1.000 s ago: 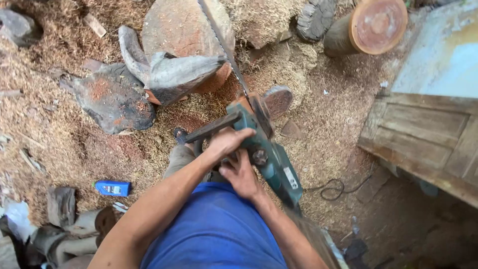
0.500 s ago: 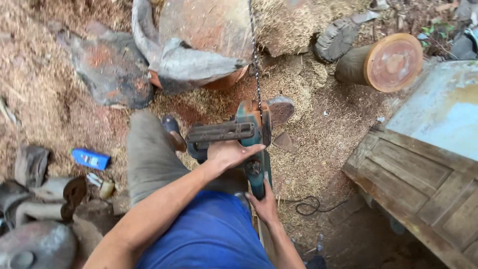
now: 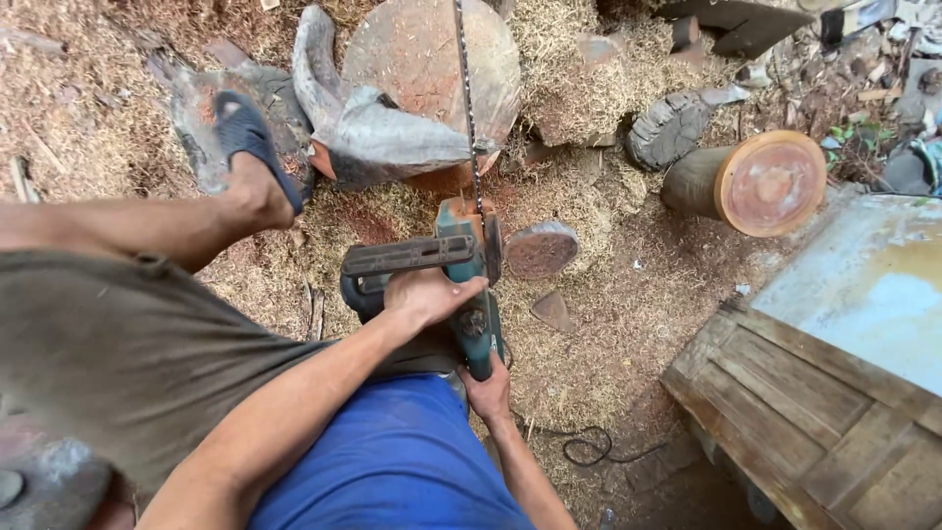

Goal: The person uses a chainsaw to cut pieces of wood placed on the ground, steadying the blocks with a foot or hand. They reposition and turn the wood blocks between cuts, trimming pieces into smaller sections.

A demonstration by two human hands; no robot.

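Nearest the camera, the right hand (image 3: 488, 391) is clenched around the rear grip of a teal chainsaw (image 3: 469, 285), just above the blue shirt (image 3: 392, 461). A little farther out, the left hand (image 3: 427, 294) is closed over the saw's dark front handle (image 3: 407, 257), fingers wrapped around the bar. A black cord (image 3: 589, 447) loops on the ground to the right of the rear hand. The chainsaw sits low over the sawdust-covered ground (image 3: 608, 324), its thin guide bar and chain (image 3: 465, 98) running straight away from the person and lying across a large reddish log (image 3: 432, 69) with a grey strip of bark (image 3: 363, 128) curling off its near side. To the left, a raised leg ends in a foot wearing a dark sandal (image 3: 250, 137), pressed on a grey slab of wood (image 3: 201, 108). At right stand a wooden crate (image 3: 814, 412) and a short round log section (image 3: 756, 182).
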